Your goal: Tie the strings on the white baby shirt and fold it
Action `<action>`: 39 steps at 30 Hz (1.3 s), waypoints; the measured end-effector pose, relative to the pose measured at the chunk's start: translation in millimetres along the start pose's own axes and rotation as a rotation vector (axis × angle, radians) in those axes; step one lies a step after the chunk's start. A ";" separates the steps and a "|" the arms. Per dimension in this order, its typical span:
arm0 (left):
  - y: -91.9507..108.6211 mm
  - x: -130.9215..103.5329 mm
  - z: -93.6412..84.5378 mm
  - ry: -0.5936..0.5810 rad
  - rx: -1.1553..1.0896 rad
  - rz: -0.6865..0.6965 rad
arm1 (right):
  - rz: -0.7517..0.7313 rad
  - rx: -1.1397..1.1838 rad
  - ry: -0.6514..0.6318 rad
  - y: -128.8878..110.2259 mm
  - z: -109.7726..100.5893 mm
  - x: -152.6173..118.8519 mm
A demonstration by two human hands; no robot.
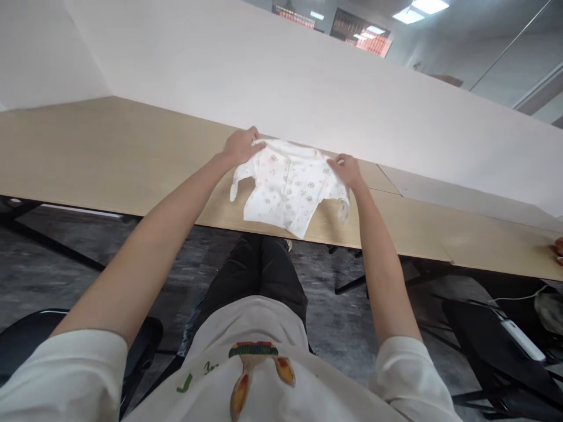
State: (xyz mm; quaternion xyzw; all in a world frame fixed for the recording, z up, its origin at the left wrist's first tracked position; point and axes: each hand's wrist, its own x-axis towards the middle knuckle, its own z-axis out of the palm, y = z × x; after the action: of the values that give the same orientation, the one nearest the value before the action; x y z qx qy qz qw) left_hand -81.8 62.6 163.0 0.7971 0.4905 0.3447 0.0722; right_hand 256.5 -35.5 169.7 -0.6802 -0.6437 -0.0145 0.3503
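Note:
A small white baby shirt (285, 187) with a scattered print and a front opening is spread between my two hands above the wooden table. My left hand (243, 145) pinches it at the left shoulder, beside the neckline. At the opposite shoulder, my right hand (346, 170) grips the cloth between thumb and fingers. Both sleeves hang down at the sides. The hem reaches close to the table's front edge, and I cannot tell how much of the cloth touches the tabletop.
The long wooden table (109, 152) runs across the view against a white partition (308, 88). A black chair (145, 340) stands at lower left. On a dark seat (492, 346) at lower right lies a white power strip (521, 339). Something reddish sits at the table's far right end.

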 end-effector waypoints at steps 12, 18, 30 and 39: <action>-114.5 -63.0 47.3 -0.514 0.382 -0.244 | 0.197 -0.104 -0.436 76.0 47.1 -69.1; -140.9 -59.4 33.2 -0.405 0.461 -0.293 | 0.241 -0.336 -0.316 84.8 48.4 -64.7; -148.4 -57.8 41.1 -0.138 0.538 -0.417 | 0.314 -0.751 -0.292 88.2 57.2 -51.0; -39.0 -49.4 122.5 -0.181 0.209 -0.216 | 0.203 -0.231 -0.236 -11.7 154.6 -35.6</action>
State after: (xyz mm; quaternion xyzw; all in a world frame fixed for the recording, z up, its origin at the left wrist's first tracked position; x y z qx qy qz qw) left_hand -48.3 68.7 29.6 0.7706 0.5981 0.2090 0.0693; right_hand 173.4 9.3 41.7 -0.7744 -0.6025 0.0271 0.1915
